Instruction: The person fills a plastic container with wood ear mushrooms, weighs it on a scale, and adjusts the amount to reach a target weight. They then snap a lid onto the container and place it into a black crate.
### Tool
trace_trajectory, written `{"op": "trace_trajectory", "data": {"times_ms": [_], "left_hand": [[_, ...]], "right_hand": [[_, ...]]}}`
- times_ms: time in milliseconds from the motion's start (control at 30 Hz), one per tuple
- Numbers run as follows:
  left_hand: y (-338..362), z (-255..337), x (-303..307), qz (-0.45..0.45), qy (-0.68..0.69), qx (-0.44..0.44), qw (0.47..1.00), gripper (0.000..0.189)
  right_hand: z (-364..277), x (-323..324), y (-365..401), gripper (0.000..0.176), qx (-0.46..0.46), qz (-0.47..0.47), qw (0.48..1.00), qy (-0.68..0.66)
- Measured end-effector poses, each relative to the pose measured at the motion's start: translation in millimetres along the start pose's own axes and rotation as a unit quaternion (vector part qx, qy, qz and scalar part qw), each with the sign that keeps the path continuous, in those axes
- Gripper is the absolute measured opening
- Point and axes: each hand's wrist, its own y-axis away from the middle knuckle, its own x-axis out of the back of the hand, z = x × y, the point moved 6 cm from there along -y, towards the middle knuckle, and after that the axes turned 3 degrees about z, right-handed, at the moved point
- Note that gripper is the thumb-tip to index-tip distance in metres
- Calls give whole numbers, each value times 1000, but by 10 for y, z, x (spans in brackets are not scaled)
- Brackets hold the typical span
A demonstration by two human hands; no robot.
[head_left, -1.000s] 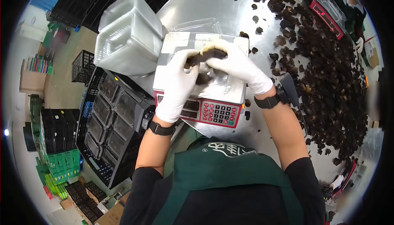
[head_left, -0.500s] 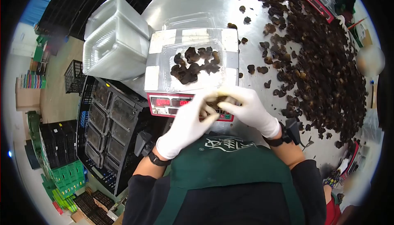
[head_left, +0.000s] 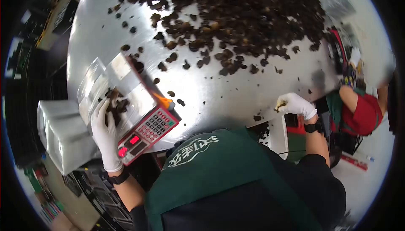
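Observation:
My left hand, white-gloved, reaches over the clear plastic tray on the red and white scale. Its fingers touch the dark mushroom pieces in that tray; whether they grip one is unclear. The tray's clear lid stands up at its far side. Out to the right, my right hand is curled above the table's near edge, pinching a small yellowish-brown piece. Below and left of it is a white bin with dark bits inside.
A large heap of dark mushrooms covers the far part of the metal table. Stacked clear trays stand left of the scale. At the right is a person in red shorts, near another red scale.
The view has turned to the right. My hands, together before, are now wide apart: the left at the tray, the right out near the white bin with a small piece.

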Motion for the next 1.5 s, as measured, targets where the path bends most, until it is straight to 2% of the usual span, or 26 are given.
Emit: {"op": "trace_trajectory", "data": {"times_ms": [133,167,200,233,300,367,433,500,567,633,700,733,867,900,967,1000,1033,1100,1200,1233,1333,1433,1467,1500], "left_hand": [[-55,-168,-117,-20,-33,19,999,32],[-85,-223,-141,-28,-54,23,998,32],[-118,-237,-158,-13,-34,26,999,27],[-139,-249,-183,-39,-62,40,997,24],[-240,-234,-236,-87,-113,57,988,19],[-255,-312,-276,-59,-119,14,991,14],[-249,-367,-289,-54,-117,4,992,13],[-233,-410,-285,-41,-78,5,996,10],[-219,-453,-268,-33,-45,8,998,9],[-234,-426,-212,-51,-43,32,997,17],[-240,-320,-125,-64,-26,68,995,20],[-244,-239,-80,-45,-72,-25,996,24],[-229,-116,-58,-41,-82,-9,996,22],[-217,-195,-76,-43,-76,-1,996,22],[-202,-325,-93,-43,-40,35,998,20],[-183,-383,-95,-40,-10,65,997,20],[-162,-429,-94,-37,20,95,995,19],[-141,-392,-63,-28,2,71,997,17],[-96,-304,-34,-30,3,76,997,17],[-76,-262,-30,-34,9,84,996,17],[-62,-66,27,-3,19,67,998,19],[-19,-33,52,6,11,52,999,21],[-12,-24,50,8,13,52,999,21],[-3,-10,44,11,15,53,998,21]], "right_hand": [[676,-231,214,28,-21,-30,982,184],[733,-196,218,25,-35,5,986,161],[483,-103,181,22,-46,40,988,140],[248,-30,71,20,-57,74,989,119],[-251,263,-251,24,80,272,957,54],[-437,433,-519,31,150,374,906,130],[-525,653,-831,43,142,408,886,167],[-610,900,-1063,49,147,460,862,156],[-645,1189,-1253,65,108,502,842,168],[-718,1472,-1355,77,84,532,830,146],[-696,1676,-1551,87,66,538,835,96],[-665,1743,-1701,92,75,544,831,90],[-906,1670,-2053,89,84,530,836,112],[-1115,1563,-1996,76,111,524,834,130],[-1134,1282,-2225,53,176,472,859,89],[-1203,1164,-2188,35,176,461,864,97],[-1238,1112,-2125,28,168,465,865,84],[-1220,1060,-2036,37,178,453,872,54],[-1227,1086,-1852,54,223,514,825,77],[-1233,1155,-1860,75,201,511,828,116],[-1312,1399,-1918,91,168,529,816,158],[-1525,1412,-2216,88,197,520,811,182],[-1636,1352,-2318,88,225,482,827,180],[-1743,1265,-2396,79,221,453,835,220]]}}
